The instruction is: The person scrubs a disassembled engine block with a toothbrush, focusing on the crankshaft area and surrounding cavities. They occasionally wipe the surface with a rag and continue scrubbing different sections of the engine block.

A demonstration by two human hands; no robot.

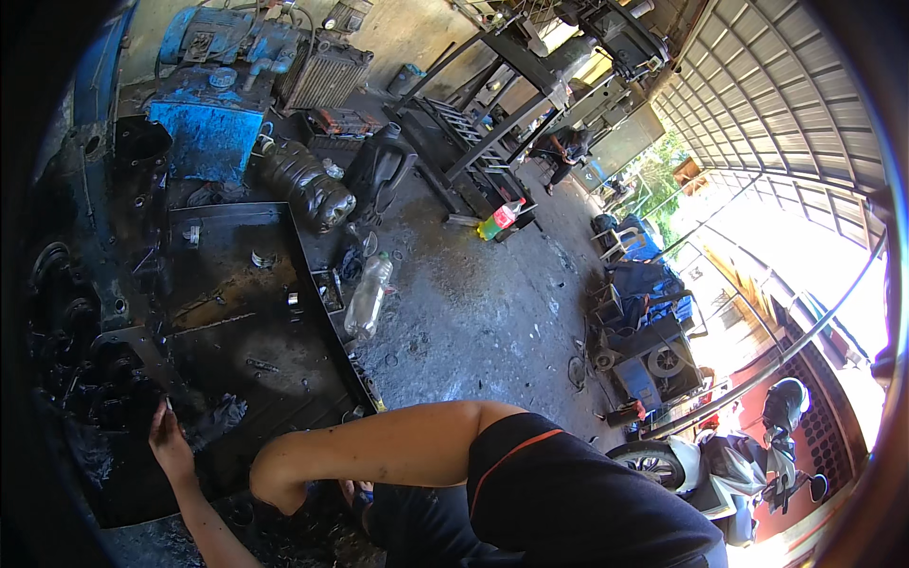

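From my feed, the left hand (172,443) is at the oily machine assembly (131,284) left of the black tray (284,374), grasp too shadowed to tell, the right hand unseen; loose curved metal pieces (262,259) suggest unfinished work.

A black, grease-coated metal engine assembly (123,298) with rounded parts and bolt holes sits along the left of a shallow, oil-stained metal tray (275,346).

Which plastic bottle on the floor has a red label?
The bottle by the dark metal frame, with yellow-green contents; the clear bottle beside the black tray and the large grimy bottle show no red.
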